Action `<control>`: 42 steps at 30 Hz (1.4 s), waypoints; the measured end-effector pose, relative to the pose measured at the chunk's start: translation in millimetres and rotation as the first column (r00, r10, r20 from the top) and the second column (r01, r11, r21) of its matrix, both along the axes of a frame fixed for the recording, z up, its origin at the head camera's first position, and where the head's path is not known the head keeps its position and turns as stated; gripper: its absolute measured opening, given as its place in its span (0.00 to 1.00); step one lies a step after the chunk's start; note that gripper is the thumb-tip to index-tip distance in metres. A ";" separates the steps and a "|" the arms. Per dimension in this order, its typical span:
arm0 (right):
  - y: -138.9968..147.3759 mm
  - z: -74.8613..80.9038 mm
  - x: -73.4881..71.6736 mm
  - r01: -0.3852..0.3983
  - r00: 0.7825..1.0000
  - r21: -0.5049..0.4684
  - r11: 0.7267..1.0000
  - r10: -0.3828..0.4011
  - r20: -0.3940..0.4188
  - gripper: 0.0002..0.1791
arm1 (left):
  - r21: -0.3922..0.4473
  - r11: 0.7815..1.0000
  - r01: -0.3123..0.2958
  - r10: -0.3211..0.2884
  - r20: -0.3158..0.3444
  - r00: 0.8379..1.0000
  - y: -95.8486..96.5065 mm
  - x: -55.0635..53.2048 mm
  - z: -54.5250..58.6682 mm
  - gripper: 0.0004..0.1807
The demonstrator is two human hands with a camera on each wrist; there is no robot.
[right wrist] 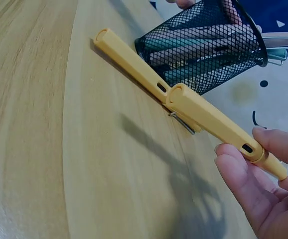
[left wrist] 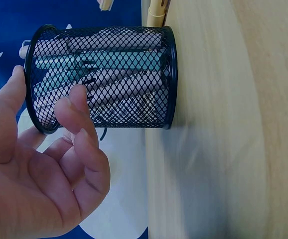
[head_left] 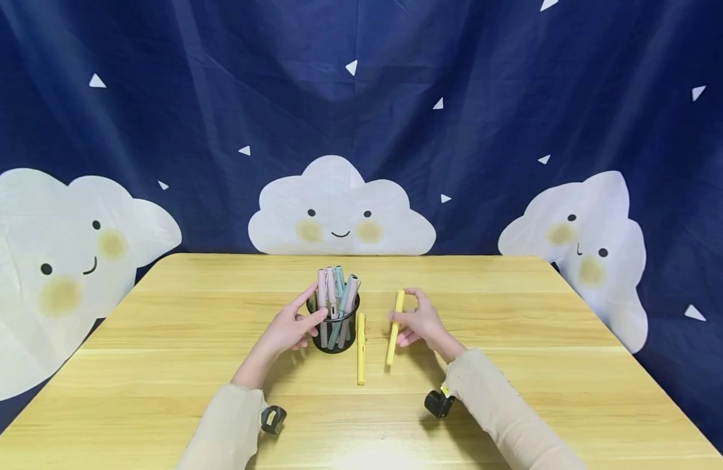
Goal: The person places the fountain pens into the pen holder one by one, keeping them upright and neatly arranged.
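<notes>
A black mesh pen holder [head_left: 339, 333] stands upright with several pink and teal pens [head_left: 331, 290] in it. My left hand [head_left: 288, 326] holds its rim from the left, thumb at the front and index finger round the far side; the other fingers [left wrist: 91, 154] curl beside the mesh. My right hand [head_left: 419, 323] pinches a yellow pen [head_left: 395, 326] between thumb and fingers, raised and tilted over the table, its shadow beneath. Another yellow pen [head_left: 361, 352] lies on the table just right of the holder, its metal clip [right wrist: 183, 123] showing in the right wrist view.
The wooden table [head_left: 162, 365] reaches back to a dark blue curtain [head_left: 350, 117] printed with white clouds. Black wrist cameras [head_left: 273, 419] sit at both sleeves, low over the table.
</notes>
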State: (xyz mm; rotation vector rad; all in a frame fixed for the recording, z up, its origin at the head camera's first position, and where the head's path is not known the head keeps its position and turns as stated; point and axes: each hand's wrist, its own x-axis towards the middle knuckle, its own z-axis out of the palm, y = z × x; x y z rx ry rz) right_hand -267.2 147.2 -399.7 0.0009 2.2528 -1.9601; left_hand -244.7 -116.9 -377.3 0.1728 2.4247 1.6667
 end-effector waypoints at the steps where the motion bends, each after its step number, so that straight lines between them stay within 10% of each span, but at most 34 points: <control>1: -1.7 4.5 1.8 0.023 1.000 0.013 1.000 -0.023 0.008 0.37 | 0.000 1.000 -0.001 0.001 0.000 1.000 0.1 -0.2 0.0 0.39; 32: -8.2 18.0 -0.4 0.163 0.936 -0.154 0.975 -0.202 -0.290 0.36 | -0.022 1.000 0.009 -0.009 -0.028 1.000 0.5 1.5 2.3 0.38; 39: 12.8 -59.3 -65.8 0.129 0.873 -0.244 0.961 -0.227 -0.431 0.30 | -0.024 1.000 0.009 -0.009 -0.028 1.000 0.8 1.3 2.1 0.38; 42: 12.8 -60.6 -69.4 0.119 0.864 -0.269 0.956 -0.233 -0.446 0.30 | -0.024 1.000 0.007 -0.008 -0.025 1.000 0.7 1.1 1.8 0.38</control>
